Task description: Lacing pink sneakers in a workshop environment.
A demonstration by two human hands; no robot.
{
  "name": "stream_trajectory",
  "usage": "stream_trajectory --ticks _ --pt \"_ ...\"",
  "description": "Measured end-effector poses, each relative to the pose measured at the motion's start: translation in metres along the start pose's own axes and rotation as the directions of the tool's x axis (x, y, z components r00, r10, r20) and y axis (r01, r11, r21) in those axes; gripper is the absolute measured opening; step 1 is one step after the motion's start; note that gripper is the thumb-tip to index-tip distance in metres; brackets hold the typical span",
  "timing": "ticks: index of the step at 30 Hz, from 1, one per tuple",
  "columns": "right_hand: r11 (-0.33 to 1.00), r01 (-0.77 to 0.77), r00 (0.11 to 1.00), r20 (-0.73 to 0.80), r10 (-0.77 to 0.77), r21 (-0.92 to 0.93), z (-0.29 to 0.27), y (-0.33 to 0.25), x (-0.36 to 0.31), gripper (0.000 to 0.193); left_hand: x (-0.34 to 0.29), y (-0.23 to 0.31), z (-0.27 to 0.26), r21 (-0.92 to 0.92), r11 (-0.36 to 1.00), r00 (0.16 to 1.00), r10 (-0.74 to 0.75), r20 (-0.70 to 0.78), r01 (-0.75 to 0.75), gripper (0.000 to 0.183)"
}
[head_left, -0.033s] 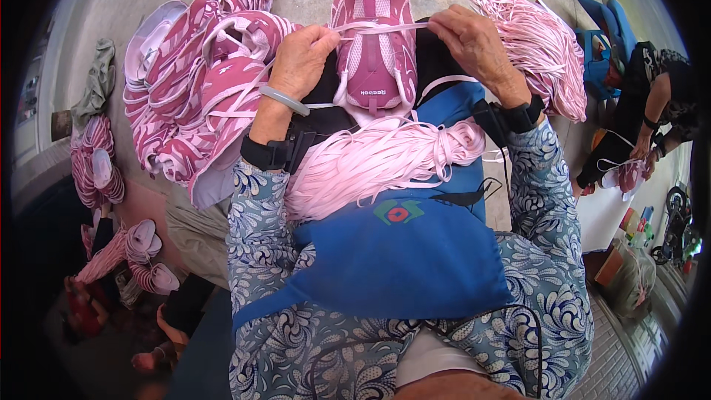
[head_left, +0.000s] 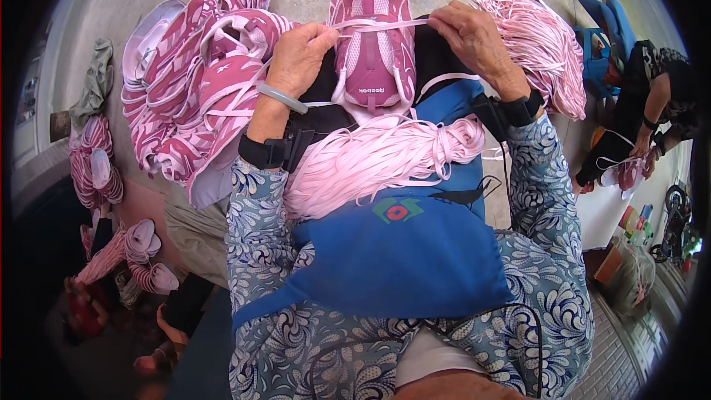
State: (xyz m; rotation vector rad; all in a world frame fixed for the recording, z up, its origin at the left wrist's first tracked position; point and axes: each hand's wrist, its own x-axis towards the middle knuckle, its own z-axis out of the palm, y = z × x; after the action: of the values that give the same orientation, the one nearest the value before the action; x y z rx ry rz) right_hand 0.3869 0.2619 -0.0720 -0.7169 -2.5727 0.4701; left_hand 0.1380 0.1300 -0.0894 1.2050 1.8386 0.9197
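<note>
Ahead of me, between my knees, lies a pink shoe upper with a pale mesh tongue. A flat pale pink shoelace runs across it, looped or crossed over the middle. My left hand pinches the lace on the left side of the shoe, and my right hand pinches it on the right, the lace stretched taut between them. Across my lap, on a blue apron, rests a thick bundle of pale pink shoelaces, gathered at its right end.
Stacked pink shoe uppers stand close on the left. A second bundle of laces hangs at the right. Further right, another person's hands work on a pink shoe upper. More uppers and another person's arm are at far left.
</note>
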Motion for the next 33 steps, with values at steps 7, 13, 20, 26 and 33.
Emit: stream_trajectory --ticks 7,13,20,26,33 --pt "0.994 -0.1 0.995 -0.002 0.1 0.049 -0.014 -0.015 -0.012 0.014 -0.001 -0.002 -0.009 -0.022 1.0 1.0 -0.02 0.014 0.021 0.027" --pt "1.0 -0.022 0.96 0.281 0.015 0.019 -0.013 -0.047 -0.035 0.016 0.003 0.003 -0.006 0.093 0.995 0.999 0.033 0.023 -0.035 0.026" --pt "0.99 0.117 0.892 0.447 -0.072 -0.073 -0.002 -0.048 -0.044 0.015 0.008 0.002 0.002 0.202 0.973 0.993 0.115 -0.007 -0.112 0.027" --pt "0.994 0.105 0.918 0.383 -0.104 0.019 -0.004 -0.054 -0.045 0.014 0.009 -0.003 0.011 0.176 0.976 0.983 0.151 -0.106 -0.131 0.025" --pt "0.993 0.109 0.88 0.468 -0.074 -0.048 -0.001 -0.04 -0.047 0.011 -0.004 0.001 0.014 0.099 0.993 0.965 0.084 -0.25 -0.061 0.019"
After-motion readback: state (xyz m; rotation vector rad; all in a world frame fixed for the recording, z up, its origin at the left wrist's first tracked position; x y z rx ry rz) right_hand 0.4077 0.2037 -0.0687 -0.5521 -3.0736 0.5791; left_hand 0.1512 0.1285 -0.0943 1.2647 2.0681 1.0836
